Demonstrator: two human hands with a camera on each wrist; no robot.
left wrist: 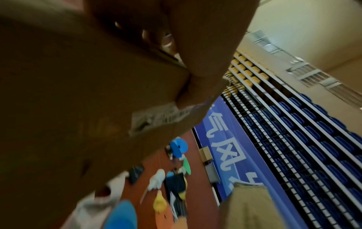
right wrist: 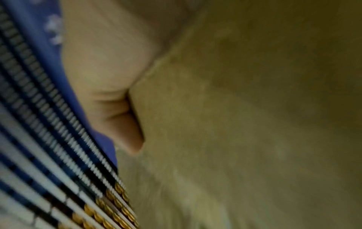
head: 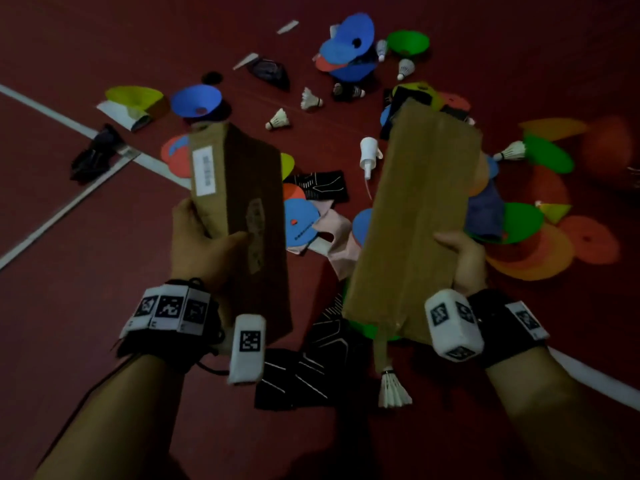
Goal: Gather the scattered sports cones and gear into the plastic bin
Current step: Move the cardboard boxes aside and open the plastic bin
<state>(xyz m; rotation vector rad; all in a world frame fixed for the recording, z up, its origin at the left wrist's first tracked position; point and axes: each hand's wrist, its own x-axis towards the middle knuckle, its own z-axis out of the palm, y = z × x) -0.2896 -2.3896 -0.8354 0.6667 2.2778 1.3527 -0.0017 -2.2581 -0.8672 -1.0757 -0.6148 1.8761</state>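
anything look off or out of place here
Yes: both hands hold cardboard pieces, the left hand one and the right hand another, while cones, shuttlecocks and a white spray nozzle lie scattered. No plastic bin shows.

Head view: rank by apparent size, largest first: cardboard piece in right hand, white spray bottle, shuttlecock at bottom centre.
1. Cardboard piece, inflated by nearness to the camera.
2. and 3. Spray bottle and shuttlecock look alike, so unranked.

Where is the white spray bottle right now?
In the head view the white spray bottle lies on the red floor, showing between the two cardboard pieces, just left of the right-hand one.
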